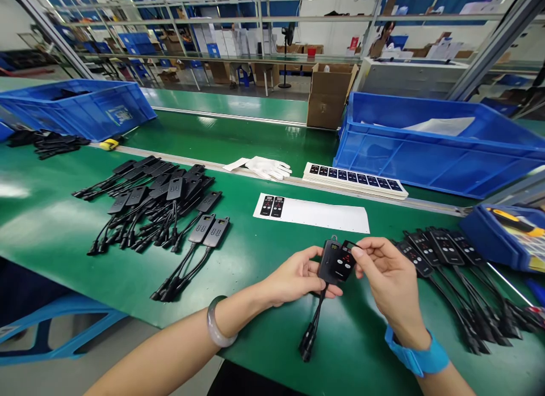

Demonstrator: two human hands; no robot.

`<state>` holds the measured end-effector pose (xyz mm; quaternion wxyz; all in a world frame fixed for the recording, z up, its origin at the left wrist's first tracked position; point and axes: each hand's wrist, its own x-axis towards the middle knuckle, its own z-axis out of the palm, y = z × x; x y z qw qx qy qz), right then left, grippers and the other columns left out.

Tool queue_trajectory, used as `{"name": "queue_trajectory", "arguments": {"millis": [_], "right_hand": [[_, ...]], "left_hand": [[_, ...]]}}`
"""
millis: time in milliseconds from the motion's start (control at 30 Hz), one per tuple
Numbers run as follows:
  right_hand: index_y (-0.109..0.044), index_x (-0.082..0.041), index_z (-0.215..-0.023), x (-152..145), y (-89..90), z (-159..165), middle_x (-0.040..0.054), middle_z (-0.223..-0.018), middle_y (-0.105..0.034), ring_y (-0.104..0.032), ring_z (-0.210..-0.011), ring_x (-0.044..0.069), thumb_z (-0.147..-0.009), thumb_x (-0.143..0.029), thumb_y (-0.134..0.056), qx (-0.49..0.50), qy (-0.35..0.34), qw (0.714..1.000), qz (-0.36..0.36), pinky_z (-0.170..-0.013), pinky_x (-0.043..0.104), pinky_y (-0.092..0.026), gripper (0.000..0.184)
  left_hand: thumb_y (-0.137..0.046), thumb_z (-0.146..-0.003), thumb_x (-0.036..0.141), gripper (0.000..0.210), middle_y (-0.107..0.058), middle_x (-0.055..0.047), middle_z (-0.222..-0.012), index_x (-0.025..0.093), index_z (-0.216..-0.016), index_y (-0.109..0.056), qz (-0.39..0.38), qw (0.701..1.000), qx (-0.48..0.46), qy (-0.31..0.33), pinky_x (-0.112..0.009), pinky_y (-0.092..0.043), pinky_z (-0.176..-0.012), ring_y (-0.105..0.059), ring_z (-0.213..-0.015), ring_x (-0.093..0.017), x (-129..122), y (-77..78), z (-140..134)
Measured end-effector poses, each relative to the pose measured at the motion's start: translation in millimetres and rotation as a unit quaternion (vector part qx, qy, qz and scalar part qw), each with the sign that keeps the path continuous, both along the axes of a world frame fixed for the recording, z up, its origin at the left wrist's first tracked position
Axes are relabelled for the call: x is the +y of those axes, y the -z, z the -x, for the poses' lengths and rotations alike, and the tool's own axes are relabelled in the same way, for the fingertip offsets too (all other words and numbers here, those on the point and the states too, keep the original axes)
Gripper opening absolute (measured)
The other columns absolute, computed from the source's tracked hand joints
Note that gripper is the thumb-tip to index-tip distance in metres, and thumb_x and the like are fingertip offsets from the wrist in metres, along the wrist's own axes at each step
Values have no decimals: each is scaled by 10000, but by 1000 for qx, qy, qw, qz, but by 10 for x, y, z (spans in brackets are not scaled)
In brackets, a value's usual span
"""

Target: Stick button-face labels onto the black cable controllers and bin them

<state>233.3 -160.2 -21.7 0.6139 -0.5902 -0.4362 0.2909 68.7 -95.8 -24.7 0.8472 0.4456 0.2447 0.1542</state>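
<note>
Hands (296, 278) (388, 274) pinch — left, a boxy plastic controller (327, 266); right, a thin black label (346, 263).

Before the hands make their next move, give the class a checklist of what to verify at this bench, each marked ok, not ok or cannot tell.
1. Left hand holds the black rectangular plastic device with cables: ok.
2. Right hand pinches the black label with red and white markings: ok.
3. Label sits squarely over the device's face: not ok; it is offset toward the right hand and tilted.
4. Underside of the label is clean: cannot tell; it is hidden.
5. More labels show on the flat white paper sheet: ok, two at its left end.
</note>
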Motion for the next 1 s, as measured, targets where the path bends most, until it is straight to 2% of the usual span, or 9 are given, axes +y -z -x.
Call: {"name": "queue_trajectory", "arguments": {"millis": [367,633,833,900,1000], "right_hand": [[-628,-188,-806,20,3,89,-12,-647,-569,-482,-472,83,-746,-322,-713,2,-15,1000,22,-394,192,-423,170],[-632,-185,-809,13,34,117,-18,-642,-572,-492,-491,74,-745,-282,-722,25,-14,999,36,-412,171,-420,147],[-645,-191,-800,43,-21,-52,-46,-577,-504,-442,-476,59,-718,-286,-747,181,57,982,-3,-386,144,-376,163],[-646,-188,-790,49,-51,-103,-47,-577,-494,-433,-483,58,-699,-283,-761,224,79,971,-3,-383,136,-370,174],[-644,-187,-783,54,-67,-114,-46,-578,-495,-430,-487,57,-683,-280,-773,247,78,966,2,-386,135,-370,188]], "left_hand": [[-748,-703,186,503,-687,-94,-887,184,-1111,-453,14,999,-30,16,-416,-507,-844,-688,-869,-250,-12,15,4],[-674,-786,241,428,-683,-99,-882,174,-1140,-444,-16,999,-34,26,-381,-519,-808,-689,-861,-241,-17,32,18],[-724,-725,243,467,-673,-110,-952,182,-1090,-438,-11,1000,-16,23,-385,-518,-821,-690,-852,-237,-15,3,7],[-718,-733,292,455,-676,-114,-955,185,-1074,-436,-11,1000,-3,20,-346,-535,-756,-694,-788,-213,-9,-4,10],[-612,-815,428,372,-685,-91,-834,180,-1034,-442,-29,999,21,5,-256,-521,-563,-657,-580,-147,1,17,16]]}}
